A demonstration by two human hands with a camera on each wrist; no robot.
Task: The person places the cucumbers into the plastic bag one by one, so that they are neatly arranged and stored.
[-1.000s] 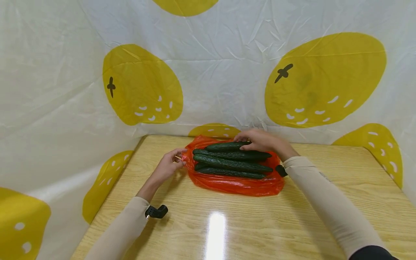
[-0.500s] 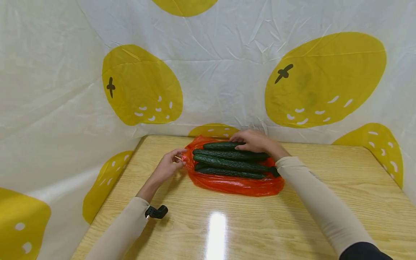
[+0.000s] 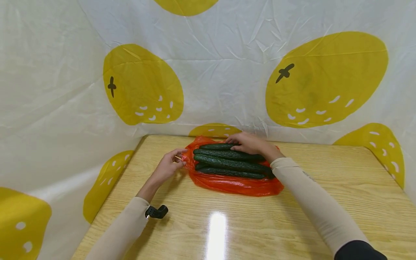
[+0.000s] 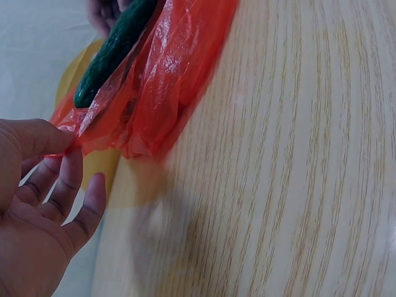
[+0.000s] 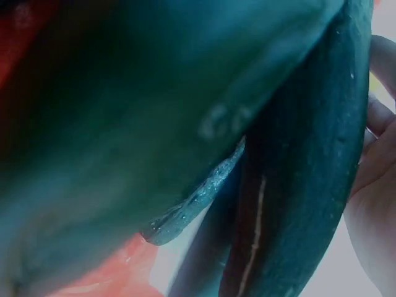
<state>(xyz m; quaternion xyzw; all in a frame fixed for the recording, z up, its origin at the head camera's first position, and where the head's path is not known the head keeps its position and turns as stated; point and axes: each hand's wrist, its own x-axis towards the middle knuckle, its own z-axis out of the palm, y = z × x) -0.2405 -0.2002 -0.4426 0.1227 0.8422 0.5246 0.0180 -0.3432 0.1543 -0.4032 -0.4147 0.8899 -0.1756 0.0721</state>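
Several long dark green cucumbers point(image 3: 227, 164) lie side by side on a red plastic bag point(image 3: 240, 186). At the bag's left end my left hand point(image 3: 167, 166) pinches the thin plastic between thumb and index finger; in the left wrist view, the other fingers of that hand point(image 4: 37, 210) are loosely bent. My right hand point(image 3: 250, 144) grips the farthest cucumber point(image 3: 211, 147) from above, fingers over its far side and thumb on the near side. The right wrist view is filled by blurred cucumbers close up, with the held cucumber point(image 5: 309, 154) against the palm.
A wood-grain table point(image 3: 260, 224) carries the bag near its back edge. Behind and to the left hangs a white sheet point(image 3: 224, 83) printed with yellow fruit shapes. My right forearm point(image 3: 312, 198) crosses over the bag's right end.
My right hand has moved left, and the farthest cucumber has slid left with it, further behind the others. The left hand stays in place on the bag.
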